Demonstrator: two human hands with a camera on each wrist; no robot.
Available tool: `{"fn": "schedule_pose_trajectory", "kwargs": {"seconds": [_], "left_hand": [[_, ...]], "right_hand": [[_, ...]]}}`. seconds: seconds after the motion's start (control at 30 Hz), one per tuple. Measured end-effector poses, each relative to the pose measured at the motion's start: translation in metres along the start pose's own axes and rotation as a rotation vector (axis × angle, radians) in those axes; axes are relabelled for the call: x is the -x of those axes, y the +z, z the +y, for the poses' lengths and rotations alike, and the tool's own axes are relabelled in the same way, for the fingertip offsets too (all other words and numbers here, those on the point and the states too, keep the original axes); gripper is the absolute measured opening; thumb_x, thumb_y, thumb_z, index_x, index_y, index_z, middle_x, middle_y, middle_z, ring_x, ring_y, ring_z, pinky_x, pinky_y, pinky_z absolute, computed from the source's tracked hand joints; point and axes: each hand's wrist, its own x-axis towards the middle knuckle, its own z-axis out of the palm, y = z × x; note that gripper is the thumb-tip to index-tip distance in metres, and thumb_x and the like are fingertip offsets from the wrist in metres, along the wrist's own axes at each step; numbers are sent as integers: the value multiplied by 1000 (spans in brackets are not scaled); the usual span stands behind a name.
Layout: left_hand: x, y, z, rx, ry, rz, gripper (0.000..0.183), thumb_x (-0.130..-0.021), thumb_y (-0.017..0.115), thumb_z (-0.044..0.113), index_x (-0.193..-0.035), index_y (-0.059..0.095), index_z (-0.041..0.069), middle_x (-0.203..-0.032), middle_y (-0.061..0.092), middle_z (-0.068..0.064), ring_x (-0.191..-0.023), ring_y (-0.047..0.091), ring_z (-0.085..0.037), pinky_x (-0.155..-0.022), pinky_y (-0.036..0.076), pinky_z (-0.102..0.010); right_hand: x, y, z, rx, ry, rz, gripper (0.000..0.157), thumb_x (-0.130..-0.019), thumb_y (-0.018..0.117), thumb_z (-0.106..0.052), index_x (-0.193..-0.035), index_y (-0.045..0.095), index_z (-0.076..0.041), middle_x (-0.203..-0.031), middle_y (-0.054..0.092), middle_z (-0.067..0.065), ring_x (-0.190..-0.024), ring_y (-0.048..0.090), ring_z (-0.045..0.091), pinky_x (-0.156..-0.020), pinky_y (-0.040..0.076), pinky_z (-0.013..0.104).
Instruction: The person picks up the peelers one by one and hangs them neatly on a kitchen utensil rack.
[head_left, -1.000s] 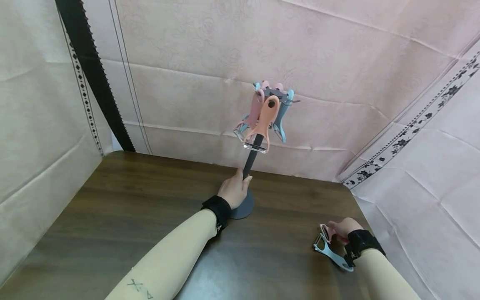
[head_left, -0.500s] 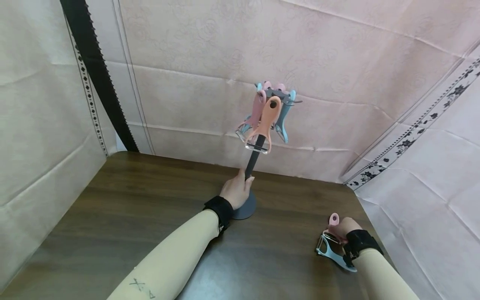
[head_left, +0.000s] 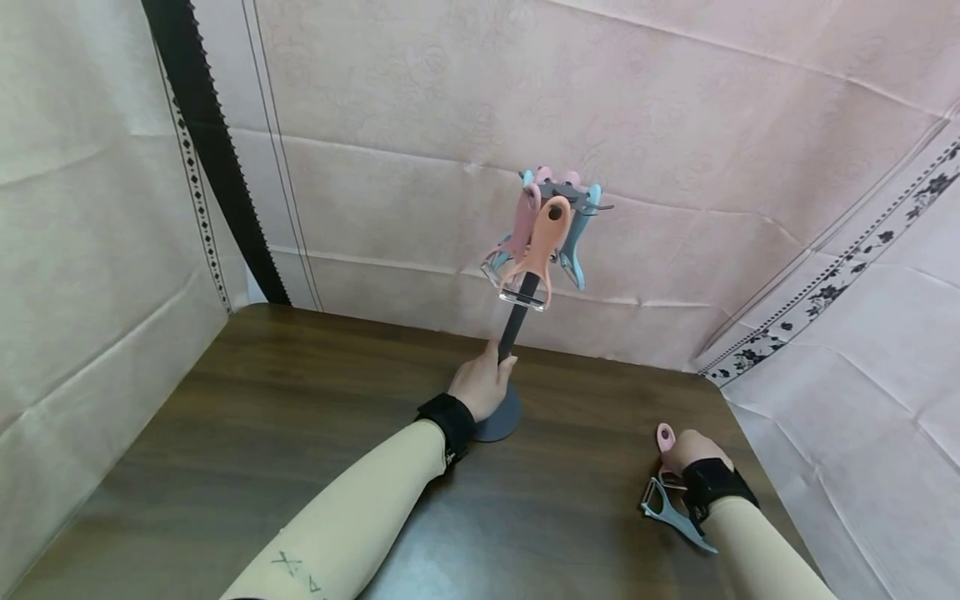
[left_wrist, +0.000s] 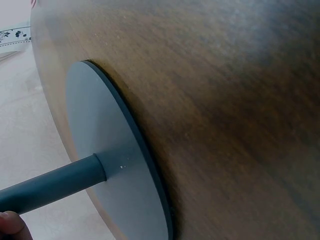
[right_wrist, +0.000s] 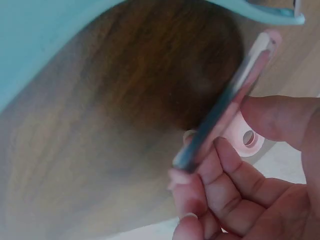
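Note:
My left hand [head_left: 480, 385] grips the dark grey pole [left_wrist: 55, 184] of a round-based stand [left_wrist: 115, 125] on the table. Several peelers hang from hooks at its top, an orange peeler [head_left: 546, 242] in front, with a pink peeler [head_left: 524, 225] and a blue peeler [head_left: 577, 233] beside it. At the right, my right hand [head_left: 693, 450] holds a pink peeler [head_left: 664, 437] between thumb and fingers. Its blade end [right_wrist: 225, 102] and the holed handle end [right_wrist: 247, 136] show in the right wrist view. A light blue peeler [head_left: 678, 521] lies on the table close to that hand.
The brown wooden table [head_left: 300, 400] ends at a pale cloth wall [head_left: 390, 208] behind the stand. More cloth [head_left: 885, 367] hangs along the right side, and a black strip [head_left: 217, 150] runs down at the back left.
The pink peeler in my right hand has turned, so its handle end now points away toward the back. My left hand keeps its grip on the pole. The head view has shifted slightly.

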Motion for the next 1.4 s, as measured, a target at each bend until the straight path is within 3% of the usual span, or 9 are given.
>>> {"fn": "schedule_pose_trajectory", "kwargs": {"seconds": [0.2, 0.37, 0.67, 0.9, 1.1, 1.17, 1.3, 1.4], "left_hand": [[-1, 0, 1, -5, -7, 5, 39, -93, 27, 49, -103, 39, 13, -65, 49, 1, -53, 49, -13, -49, 38, -27], [-1, 2, 2, -6, -1, 5, 39, -94, 27, 49, -103, 39, 13, -66, 50, 1, -53, 50, -13, -49, 38, -27], [0, 3, 3, -4, 10, 21, 48, -91, 21, 55, -104, 40, 13, -65, 51, 2, -51, 50, -13, -48, 38, -28], [0, 2, 2, -17, 6, 34, 47, -91, 22, 54, -106, 40, 13, -66, 51, 3, -51, 49, -12, -49, 38, -27], [3, 2, 4, -13, 10, 40, 46, -91, 22, 54, -104, 40, 13, -63, 48, 2, -51, 48, -12, -47, 37, -26], [4, 2, 5, -13, 9, 41, 46, -91, 22, 54, -104, 40, 13, -63, 48, 2, -51, 48, -12, -48, 37, -26], [5, 4, 3, -11, 9, 45, 48, -90, 20, 56, -105, 40, 14, -65, 49, 3, -52, 48, -11, -48, 37, -26], [5, 5, 2, -6, 8, 48, 50, -90, 18, 57, -106, 40, 15, -65, 49, 3, -53, 48, -12, -49, 37, -27]], "right_hand": [[4, 0, -13, 102, -53, 118, 20, -76, 61, -20, -61, 59, -7, -66, 58, 13, -61, 53, 27, -61, 39, 52], [2, 2, -14, 150, -64, 137, 26, -74, 66, -28, -66, 60, -4, -68, 58, 13, -63, 52, 29, -68, 35, 54], [-7, 1, -3, 116, -91, 149, 32, -71, 67, -37, -59, 56, -9, -65, 57, 8, -65, 52, 28, -72, 31, 56], [-18, -14, -3, 84, -175, 243, 34, -74, 62, -40, -55, 57, -13, -57, 54, 2, -58, 48, 24, -67, 28, 49], [-16, -35, -21, -142, -317, 412, 25, -77, 62, -39, -77, 63, -14, -63, 60, -3, -65, 52, 20, -70, 23, 46], [-7, -47, -36, -241, -375, 457, 23, -79, 61, -36, -82, 63, -13, -69, 63, -1, -68, 55, 19, -73, 27, 45], [18, -78, -71, -455, -509, 474, 22, -83, 60, -32, -92, 62, -11, -83, 63, 2, -76, 58, 18, -72, 40, 38], [34, -102, -97, -568, -621, 490, 24, -84, 61, -35, -95, 61, -14, -89, 61, 1, -82, 54, 15, -70, 38, 33]]}}
